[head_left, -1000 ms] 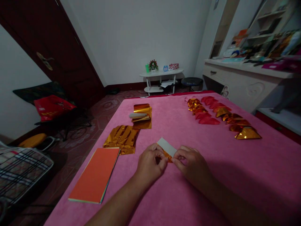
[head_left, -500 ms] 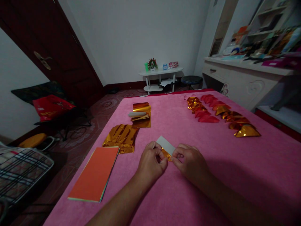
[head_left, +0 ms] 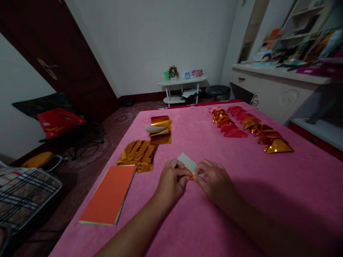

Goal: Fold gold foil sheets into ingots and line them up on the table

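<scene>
A sheet of gold foil paper (head_left: 187, 161), pale on its back, lies at the middle of the pink-covered table, its near corner turned over to show gold. My left hand (head_left: 174, 178) pinches that folded corner from the left. From the right, my right hand (head_left: 211, 175) grips the same corner between thumb and fingertips. The two sets of fingertips nearly meet, hiding part of the fold. Left of my hands lie a crinkled stack of gold foil sheets (head_left: 139, 154) and a stack of orange paper (head_left: 109, 194).
Farther back is another pile of gold foil sheets (head_left: 163, 137) with a rolled piece on it. Folded gold and red paper pieces (head_left: 278, 145) stand in rows at the right. The pink cloth (head_left: 184, 228) covers the table. A white side table (head_left: 183, 81) stands by the wall.
The fingertips of both hands have drawn closer together over the folded corner, and less gold shows between them. The camera view has shifted slightly.
</scene>
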Demonstrator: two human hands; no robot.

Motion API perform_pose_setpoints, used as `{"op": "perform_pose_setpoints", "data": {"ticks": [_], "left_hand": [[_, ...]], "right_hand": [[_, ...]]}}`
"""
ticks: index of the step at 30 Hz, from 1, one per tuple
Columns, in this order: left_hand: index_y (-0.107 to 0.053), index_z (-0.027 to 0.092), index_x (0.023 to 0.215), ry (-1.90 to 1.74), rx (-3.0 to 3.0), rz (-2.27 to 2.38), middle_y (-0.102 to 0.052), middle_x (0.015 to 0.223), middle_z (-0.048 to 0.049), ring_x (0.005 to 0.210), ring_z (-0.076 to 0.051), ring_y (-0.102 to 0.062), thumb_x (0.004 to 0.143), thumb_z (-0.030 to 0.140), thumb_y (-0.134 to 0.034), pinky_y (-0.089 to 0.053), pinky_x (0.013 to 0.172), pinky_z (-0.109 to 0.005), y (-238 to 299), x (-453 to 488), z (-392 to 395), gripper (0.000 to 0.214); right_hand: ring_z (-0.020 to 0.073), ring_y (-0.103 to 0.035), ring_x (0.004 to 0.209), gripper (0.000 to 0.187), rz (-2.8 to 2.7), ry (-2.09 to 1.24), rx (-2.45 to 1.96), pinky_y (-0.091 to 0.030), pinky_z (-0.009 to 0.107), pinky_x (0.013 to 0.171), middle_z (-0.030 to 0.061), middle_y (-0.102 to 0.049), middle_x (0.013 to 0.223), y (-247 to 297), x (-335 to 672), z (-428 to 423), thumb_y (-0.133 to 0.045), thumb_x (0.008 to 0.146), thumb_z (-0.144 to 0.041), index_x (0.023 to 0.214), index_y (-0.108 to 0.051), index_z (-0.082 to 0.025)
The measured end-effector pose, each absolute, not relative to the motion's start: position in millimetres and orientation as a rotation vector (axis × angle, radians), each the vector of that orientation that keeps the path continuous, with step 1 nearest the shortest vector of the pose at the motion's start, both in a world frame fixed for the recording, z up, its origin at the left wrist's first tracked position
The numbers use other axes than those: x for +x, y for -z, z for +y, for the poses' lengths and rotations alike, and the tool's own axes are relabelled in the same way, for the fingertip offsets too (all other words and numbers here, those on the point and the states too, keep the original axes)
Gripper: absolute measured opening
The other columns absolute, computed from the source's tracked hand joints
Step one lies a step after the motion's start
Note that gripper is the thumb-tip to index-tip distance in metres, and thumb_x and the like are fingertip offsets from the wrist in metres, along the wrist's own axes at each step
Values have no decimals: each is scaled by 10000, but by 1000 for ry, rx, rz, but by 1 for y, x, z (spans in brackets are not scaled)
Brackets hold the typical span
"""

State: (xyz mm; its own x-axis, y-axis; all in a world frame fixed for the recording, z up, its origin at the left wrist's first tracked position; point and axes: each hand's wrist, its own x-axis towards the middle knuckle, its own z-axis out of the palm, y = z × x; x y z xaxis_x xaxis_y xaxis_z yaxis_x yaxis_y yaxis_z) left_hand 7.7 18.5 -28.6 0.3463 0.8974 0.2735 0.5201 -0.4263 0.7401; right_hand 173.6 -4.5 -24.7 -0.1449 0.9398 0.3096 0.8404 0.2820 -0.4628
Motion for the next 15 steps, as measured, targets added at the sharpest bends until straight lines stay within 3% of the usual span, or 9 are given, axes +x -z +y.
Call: {"op": "perform_pose_setpoints", "data": {"ticks": [7, 15], "left_hand": [[-740, 235, 734, -894, 2123, 1238, -542, 823, -32, 849, -159, -508, 736, 120, -629, -420, 785, -306, 31, 7, 18, 159], [-719, 218, 765, -886, 2128, 1239, -552, 826, -31, 854, -166, -511, 725, 96, -610, -416, 777, -306, 29, 6, 17, 169]], "right_hand": [[191, -484, 743, 151, -2384, 217, -1423, -301, 328, 681, 46, -586, 768, 28, 174, -18, -508, 861, -136, 793, -634, -182], [184, -486, 766, 265, -2516, -20, -1425, -316, 330, 714, 46, -603, 829, 10, 195, -42, -486, 776, -33, 905, -647, -199]]}}
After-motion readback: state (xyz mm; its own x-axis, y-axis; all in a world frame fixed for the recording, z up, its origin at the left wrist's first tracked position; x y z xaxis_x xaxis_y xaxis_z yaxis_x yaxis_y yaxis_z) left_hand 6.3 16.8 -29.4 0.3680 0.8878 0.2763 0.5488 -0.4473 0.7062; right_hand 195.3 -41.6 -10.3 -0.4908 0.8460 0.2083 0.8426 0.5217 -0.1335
